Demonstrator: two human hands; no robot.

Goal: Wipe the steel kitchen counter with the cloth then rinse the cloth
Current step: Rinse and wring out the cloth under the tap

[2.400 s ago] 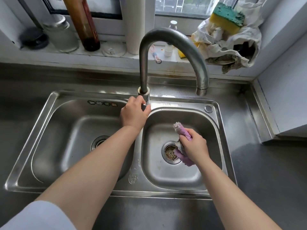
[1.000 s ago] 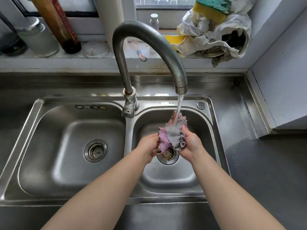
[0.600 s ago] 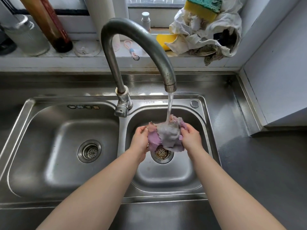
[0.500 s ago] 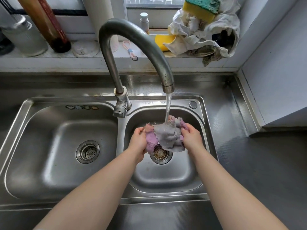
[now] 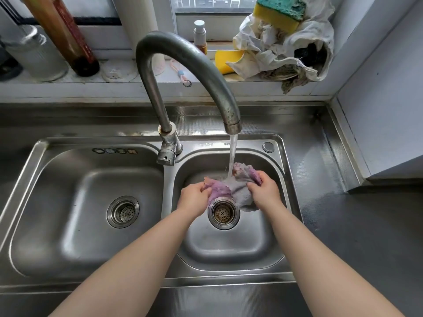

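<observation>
We see both bare hands over the right basin (image 5: 229, 248) of a double stainless steel sink. Between them is a wet, crumpled purple and grey cloth (image 5: 231, 186), stretched out just above the round metal drain strainer (image 5: 223, 213). The left hand (image 5: 194, 197) has its grip curled round the purple left end of the cloth, and the right hand (image 5: 265, 191) pinches the right end, fingers folded over the fabric. A thin stream of water (image 5: 232, 156) runs from the mouth of the curved grey steel faucet (image 5: 183, 65) and lands on the middle of the cloth.

The left basin (image 5: 80, 213) has its own drain strainer (image 5: 123, 211). The textured steel tabletop (image 5: 343, 225) runs round the sink and off to the right, where a pale cabinet wall (image 5: 384, 110) stands.

On the white window sill (image 5: 137, 84) behind the faucet we see a frosted jar with a metal lid (image 5: 34, 53), a tall brown bottle (image 5: 61, 35), a small white pump bottle (image 5: 199, 35), and a heap of off-white rags (image 5: 286, 49) with a yellow sponge with a green scouring side (image 5: 280, 12) resting on top.
</observation>
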